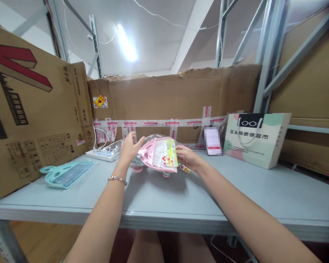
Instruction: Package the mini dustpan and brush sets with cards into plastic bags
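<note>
A pink dustpan and brush set (148, 154) in clear wrap, with a yellow-green label (169, 153), is tilted up over the middle of the table. My right hand (188, 157) has its fingers closed on the set's right edge. At the set's left end, my left hand (130, 147) is raised with thumb and fingers apart, holding nothing. Under and behind the pink set lie more plastic-wrapped items, partly hidden, with pink round ends (137, 169) showing. A light-blue dustpan and brush set (68, 174) lies flat on the table to the left.
On the grey table (104, 199), a white power strip (103, 155) with cables sits behind my left hand. A phone (214, 141) leans at the back right beside a paper bag (256, 140). Cardboard boxes (159, 96) wall the back, and a large carton (44, 120) stands left.
</note>
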`<state>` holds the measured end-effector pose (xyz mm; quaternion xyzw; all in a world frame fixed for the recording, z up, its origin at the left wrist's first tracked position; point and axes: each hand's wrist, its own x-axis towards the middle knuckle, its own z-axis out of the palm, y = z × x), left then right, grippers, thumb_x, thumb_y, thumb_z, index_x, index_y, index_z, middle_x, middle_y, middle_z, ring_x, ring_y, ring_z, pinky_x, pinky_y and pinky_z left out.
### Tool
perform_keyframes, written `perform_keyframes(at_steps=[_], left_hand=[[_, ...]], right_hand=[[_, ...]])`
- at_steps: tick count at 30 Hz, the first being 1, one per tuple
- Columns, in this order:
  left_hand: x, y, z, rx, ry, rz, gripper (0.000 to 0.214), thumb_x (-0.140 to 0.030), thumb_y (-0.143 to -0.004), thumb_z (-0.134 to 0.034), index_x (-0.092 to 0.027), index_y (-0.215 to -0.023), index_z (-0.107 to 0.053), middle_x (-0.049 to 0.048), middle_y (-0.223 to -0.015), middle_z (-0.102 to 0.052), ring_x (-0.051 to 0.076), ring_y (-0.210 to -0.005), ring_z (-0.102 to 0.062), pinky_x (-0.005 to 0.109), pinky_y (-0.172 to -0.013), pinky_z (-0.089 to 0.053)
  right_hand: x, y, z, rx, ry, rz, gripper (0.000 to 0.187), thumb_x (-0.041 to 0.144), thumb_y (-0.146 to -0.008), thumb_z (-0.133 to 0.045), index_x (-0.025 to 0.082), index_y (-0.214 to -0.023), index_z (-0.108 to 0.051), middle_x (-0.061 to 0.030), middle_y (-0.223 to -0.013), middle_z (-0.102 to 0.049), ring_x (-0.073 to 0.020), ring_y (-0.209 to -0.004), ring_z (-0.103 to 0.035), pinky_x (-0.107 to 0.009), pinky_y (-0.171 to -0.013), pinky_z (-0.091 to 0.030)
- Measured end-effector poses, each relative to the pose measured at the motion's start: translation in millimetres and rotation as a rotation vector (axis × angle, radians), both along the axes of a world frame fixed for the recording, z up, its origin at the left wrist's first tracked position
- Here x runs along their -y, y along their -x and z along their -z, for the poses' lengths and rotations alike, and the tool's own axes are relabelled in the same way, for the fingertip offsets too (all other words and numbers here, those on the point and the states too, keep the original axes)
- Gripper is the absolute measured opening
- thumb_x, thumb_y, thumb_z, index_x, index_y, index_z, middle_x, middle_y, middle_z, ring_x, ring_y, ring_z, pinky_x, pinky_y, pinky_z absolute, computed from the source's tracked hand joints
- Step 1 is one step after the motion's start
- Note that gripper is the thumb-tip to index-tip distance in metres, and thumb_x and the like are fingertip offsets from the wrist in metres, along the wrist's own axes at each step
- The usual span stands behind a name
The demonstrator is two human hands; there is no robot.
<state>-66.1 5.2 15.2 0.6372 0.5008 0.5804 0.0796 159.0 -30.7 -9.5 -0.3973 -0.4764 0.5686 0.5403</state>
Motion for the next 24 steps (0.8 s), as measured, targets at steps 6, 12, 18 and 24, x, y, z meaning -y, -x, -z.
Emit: perform_keyframes(at_steps=[6, 12, 18, 24], left_hand=[[0.8, -5.5, -1.8, -0.248, 0.242, 0.267, 0.025, -0.039, -0.067, -0.062, -0.017, -0.058, -0.061, 0.002, -0.059, -0.06, 0.014, -0.055, -0.05, 0.024, -0.052, -0.034], [-18.3, 10.7, 4.8, -0.102, 0.127, -0.016, 0.015, -0.025, -0.071, -0.054, -0.018, -0.058, -0.058, 0.0023, -0.057, -0.061, 0.016, -0.059, -0.055, 0.026, -0.061, -0.039], [-13.5, 5.8, 3.5, -0.033, 0.143, 0.252, 0.02, -0.035, -0.072, -0.058, -0.017, -0.076, -0.065, 0.0056, -0.081, -0.067, 0.016, -0.071, -0.059, 0.026, -0.066, -0.042], [-8.0, -7.5, 7.6, -0.053, 0.264, 0.308, 0.015, -0.028, -0.068, -0.056, -0.015, -0.061, -0.061, 0.0031, -0.06, -0.061, 0.013, -0.055, -0.052, 0.024, -0.053, -0.037]], right_hand=[[2.9, 2.7, 2.6, 0.071, -0.028, -0.068, 0.018, 0.012, -0.06, -0.066, 0.019, -0.067, -0.05, 0.003, -0.054, -0.061, -0.008, -0.044, -0.055, -0.016, -0.041, -0.04], [-0.5, -10.8, -2.4, 0.055, -0.003, 0.011, 0.018, 0.009, -0.057, -0.064, 0.019, -0.062, -0.051, 0.0031, -0.054, -0.061, -0.0085, -0.046, -0.056, -0.018, -0.047, -0.044], [3.5, -15.2, -4.0, 0.095, -0.015, -0.06, 0.017, 0.012, -0.056, -0.067, 0.017, -0.064, -0.052, 0.0022, -0.056, -0.061, -0.0079, -0.048, -0.055, -0.017, -0.046, -0.041], [-2.4, -10.0, 5.0, 0.12, -0.006, -0.07, 0.021, 0.014, -0.055, -0.071, 0.017, -0.066, -0.053, 0.0024, -0.053, -0.06, -0.0076, -0.044, -0.053, -0.016, -0.041, -0.037]])
